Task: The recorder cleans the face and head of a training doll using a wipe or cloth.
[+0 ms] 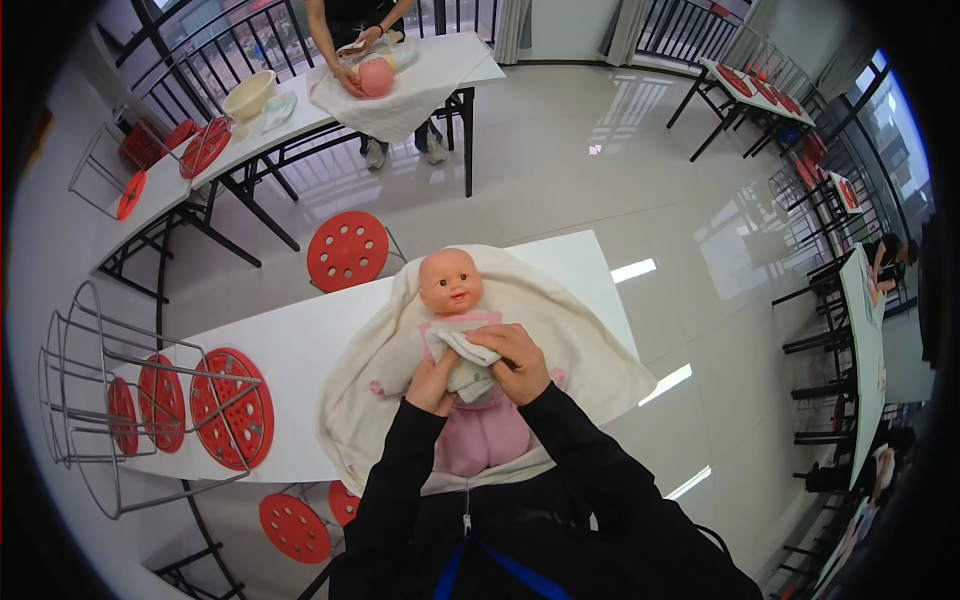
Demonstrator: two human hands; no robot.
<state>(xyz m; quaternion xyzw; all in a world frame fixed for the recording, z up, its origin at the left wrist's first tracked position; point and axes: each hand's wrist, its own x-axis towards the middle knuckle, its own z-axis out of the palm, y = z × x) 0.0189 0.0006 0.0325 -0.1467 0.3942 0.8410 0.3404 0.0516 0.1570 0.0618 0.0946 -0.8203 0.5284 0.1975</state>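
A baby doll (451,281) with a bare head, a pale top and pink trousers (484,439) lies face up on a cream blanket (352,405) in front of me. Above its chest, a small folded cloth (474,352) of pale towelling is between my hands. My left hand (433,382) grips its left side with thumb and fingers. From the right, my right hand (523,366) pinches the cloth's upper right part. Part of the doll's chest is hidden behind the cloth and hands.
Upturned stools with red seats (231,409) and metal legs stand on the white table (300,330) at left. A red stool (348,251) is beyond its far edge. Across the aisle a person (356,45) handles another doll (376,77) near a cream basin (250,96).
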